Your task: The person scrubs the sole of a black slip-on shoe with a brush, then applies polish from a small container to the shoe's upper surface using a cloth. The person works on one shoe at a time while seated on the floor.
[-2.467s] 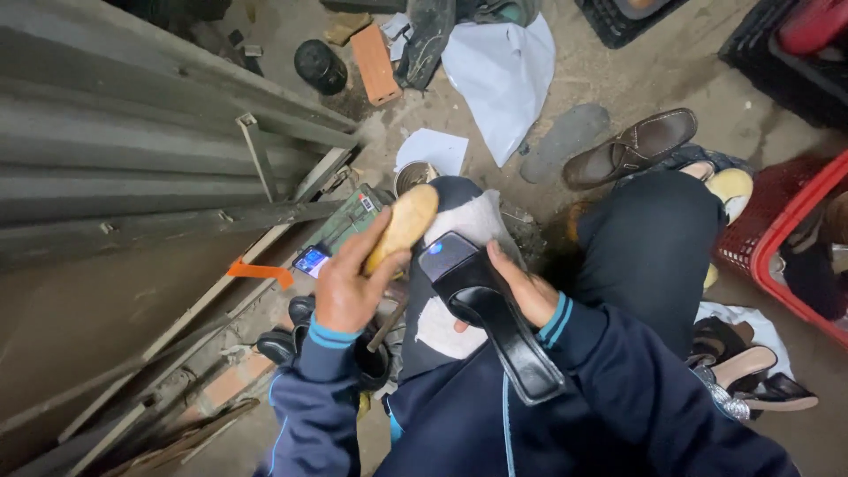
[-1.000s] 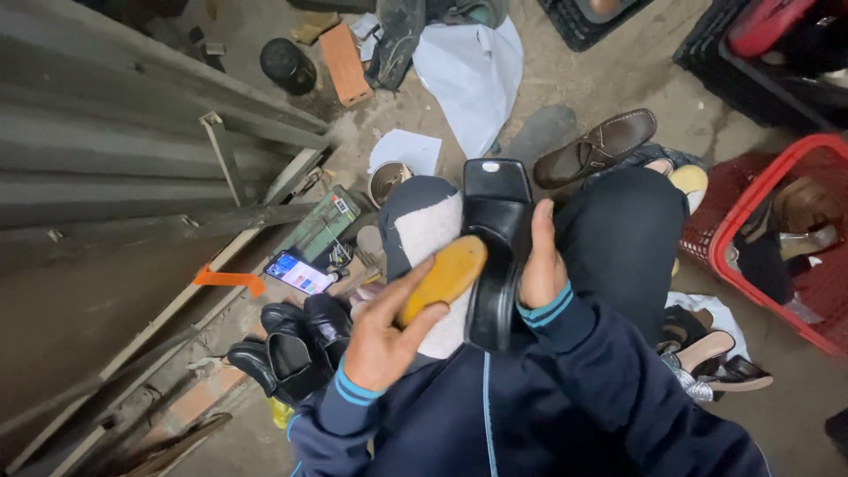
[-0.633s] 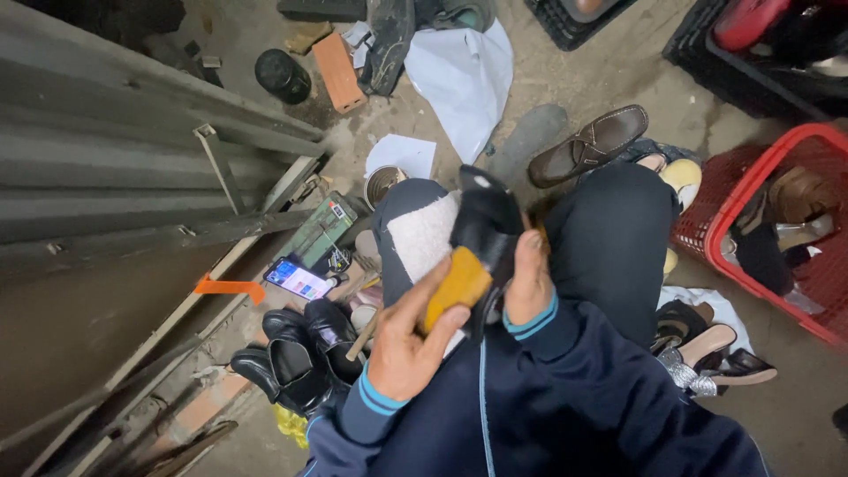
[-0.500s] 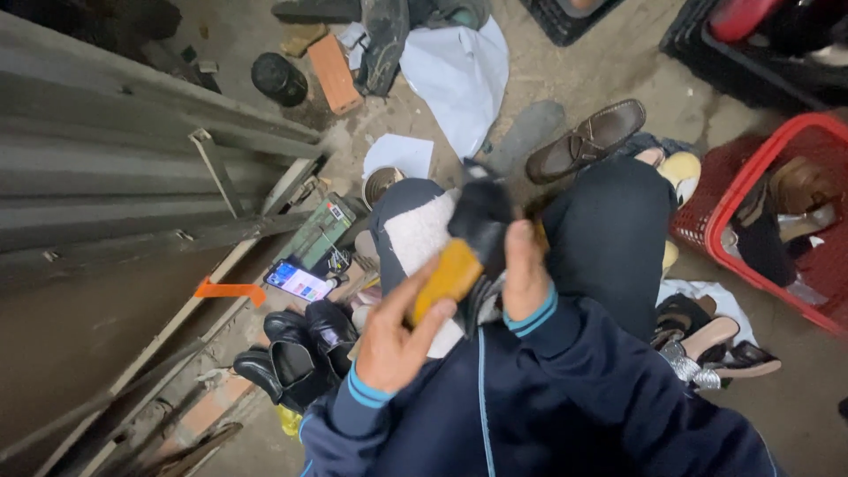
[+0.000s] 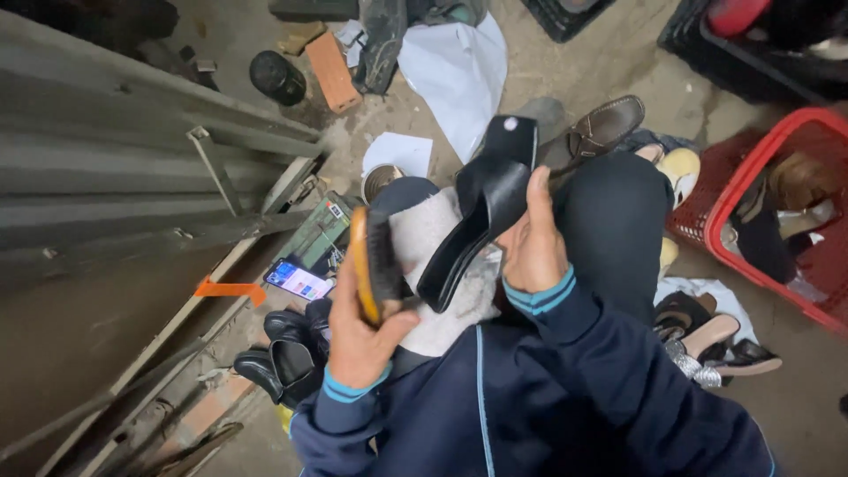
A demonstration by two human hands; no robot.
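Lifted brush [image 5: 374, 265] off sandal [image 5: 484, 208], bristles turned sideways in left hand [image 5: 358, 329]; right hand [image 5: 533, 246] tilted sandal upward, both gripped firmly over white cloth [image 5: 442, 265].

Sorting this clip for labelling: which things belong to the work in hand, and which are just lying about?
In hand:
left hand holding wooden brush
right hand holding black heeled sandal

Lying about:
brown loafer
red basket
phone
brick

Left hand [image 5: 358, 331] fisted in tight grip; right hand [image 5: 534, 247] clasping, thumb up.
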